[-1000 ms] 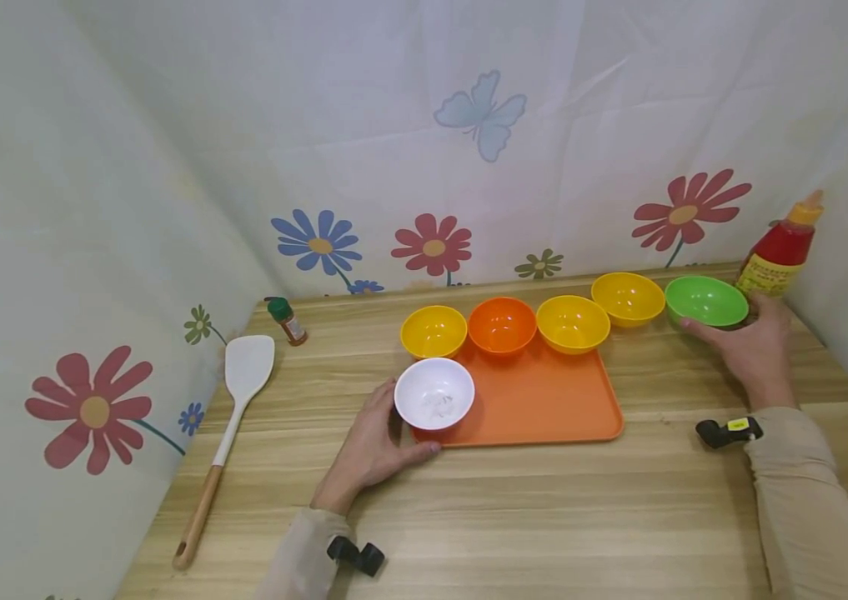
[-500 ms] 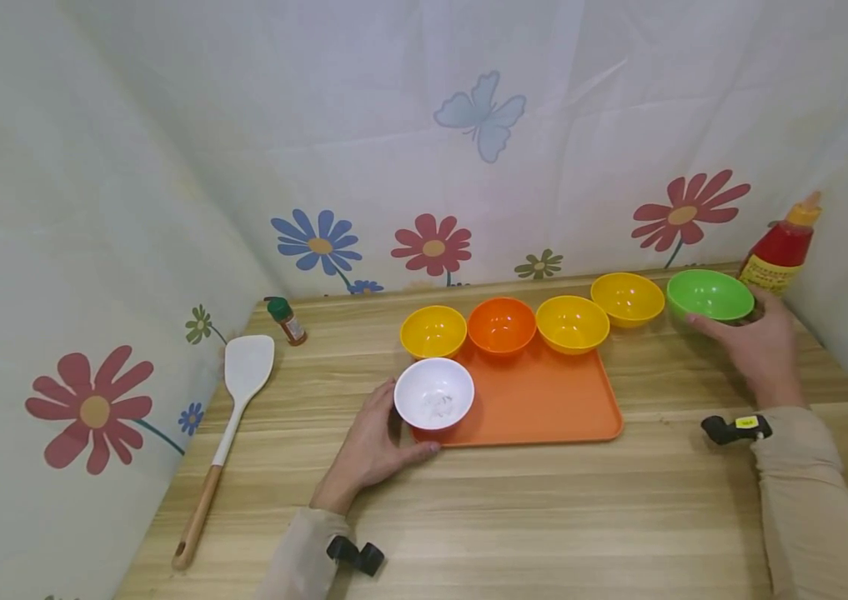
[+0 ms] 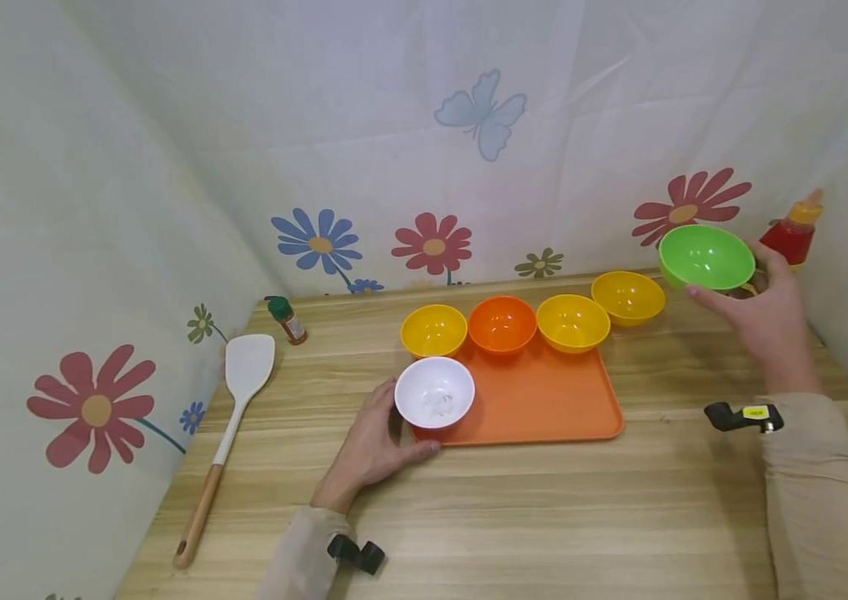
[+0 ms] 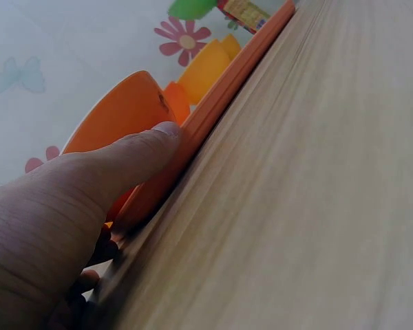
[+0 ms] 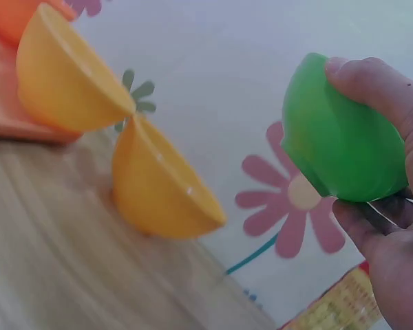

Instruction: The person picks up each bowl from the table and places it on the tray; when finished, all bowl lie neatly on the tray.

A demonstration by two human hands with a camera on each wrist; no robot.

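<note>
A bowl (image 3: 434,393), white inside and orange outside, stands on the left end of an orange tray (image 3: 544,408). My left hand (image 3: 374,446) curves round this bowl, thumb along its near side by the tray's front rim (image 4: 186,148) and fingers at the left, their tips mostly hidden. At the right my right hand (image 3: 769,317) grips a green bowl (image 3: 704,258) off the table, slightly tilted. Its thumb presses the near side, while the other fingers lie behind and below, as the right wrist view shows.
Along the back stand a yellow bowl (image 3: 434,332), an orange bowl (image 3: 502,325) and two more yellow bowls, one being the rightmost bowl (image 3: 628,298). A red sauce bottle (image 3: 791,237) is behind my right hand. Leftward are a spatula (image 3: 236,408) and green-capped spice jar (image 3: 288,321).
My right hand has raised the green bowl off the table beside the yellow one, up against the curtain's red flower. My left hand and the white bowl have stayed put.
</note>
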